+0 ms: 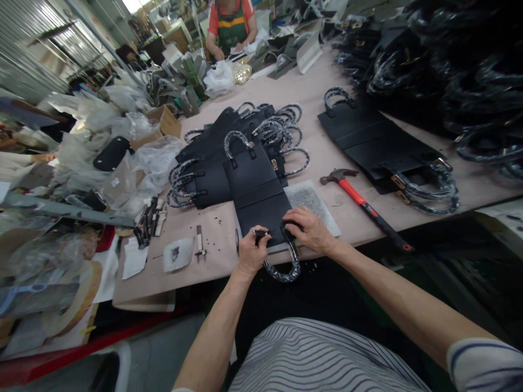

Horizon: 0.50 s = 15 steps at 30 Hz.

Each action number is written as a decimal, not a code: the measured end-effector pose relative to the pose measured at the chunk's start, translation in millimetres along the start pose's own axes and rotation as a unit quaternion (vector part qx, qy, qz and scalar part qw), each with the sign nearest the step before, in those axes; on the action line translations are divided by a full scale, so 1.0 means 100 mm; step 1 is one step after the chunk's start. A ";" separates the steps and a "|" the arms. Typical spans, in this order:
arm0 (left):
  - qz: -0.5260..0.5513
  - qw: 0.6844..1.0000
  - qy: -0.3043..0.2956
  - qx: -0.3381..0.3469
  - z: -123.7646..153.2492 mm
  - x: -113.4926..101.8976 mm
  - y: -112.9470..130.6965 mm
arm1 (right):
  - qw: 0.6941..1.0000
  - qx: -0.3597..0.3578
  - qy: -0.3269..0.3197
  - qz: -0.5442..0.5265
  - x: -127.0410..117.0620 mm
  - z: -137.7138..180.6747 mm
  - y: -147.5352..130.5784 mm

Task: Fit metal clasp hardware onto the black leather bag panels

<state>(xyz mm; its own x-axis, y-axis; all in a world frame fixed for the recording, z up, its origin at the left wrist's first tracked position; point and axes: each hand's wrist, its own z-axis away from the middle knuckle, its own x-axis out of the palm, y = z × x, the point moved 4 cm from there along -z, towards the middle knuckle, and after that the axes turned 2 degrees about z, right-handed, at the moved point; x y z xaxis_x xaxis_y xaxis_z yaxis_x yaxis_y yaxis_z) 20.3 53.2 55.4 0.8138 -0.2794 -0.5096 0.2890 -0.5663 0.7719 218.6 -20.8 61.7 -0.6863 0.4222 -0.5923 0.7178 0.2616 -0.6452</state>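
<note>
A flat black bag panel (259, 193) lies before me at the table's front edge. Its near handle (284, 275), wrapped in clear plastic, hangs over the edge in a loop; the far handle (237, 142) is wrapped too. My left hand (252, 251) is closed in a pinch at the panel's near left corner, around a small black piece with a shiny edge. At the near right corner, my right hand (308, 228) has its fingers curled over the black end tab of the near handle. The fingers partly hide both ends. Beneath lies a pale slab (316, 204).
To the right lie a red-and-black hammer (355, 196) and another bag panel (368, 136). More handled panels (204, 179) are piled behind. On the left are a small tool (200, 242) and a dish of small dark parts (178, 254). A co-worker (232, 27) sits across the table.
</note>
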 end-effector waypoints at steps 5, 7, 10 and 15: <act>0.036 0.999 0.028 0.015 0.04 -0.02 -0.05 | 0.993 0.048 0.054 0.095 -0.50 0.17 0.21; 0.040 0.999 0.032 0.013 0.05 -0.02 -0.07 | 0.982 0.081 0.074 0.152 -0.73 0.29 0.40; 0.030 0.999 0.025 -0.001 0.03 -0.01 -0.07 | 0.958 0.129 0.078 0.246 -0.98 0.51 0.67; 0.004 1.000 -0.009 -0.014 -0.02 -0.01 -0.02 | 0.923 0.192 0.043 0.331 -1.08 0.75 0.78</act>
<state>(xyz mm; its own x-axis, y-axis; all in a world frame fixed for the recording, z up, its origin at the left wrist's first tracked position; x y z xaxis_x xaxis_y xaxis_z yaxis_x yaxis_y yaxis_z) 20.3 56.2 55.6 0.8074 -0.2972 -0.5096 0.2962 -0.5428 0.7859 340.1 -110.8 39.2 -0.0882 0.4516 -0.8879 0.8709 -0.3977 -0.2888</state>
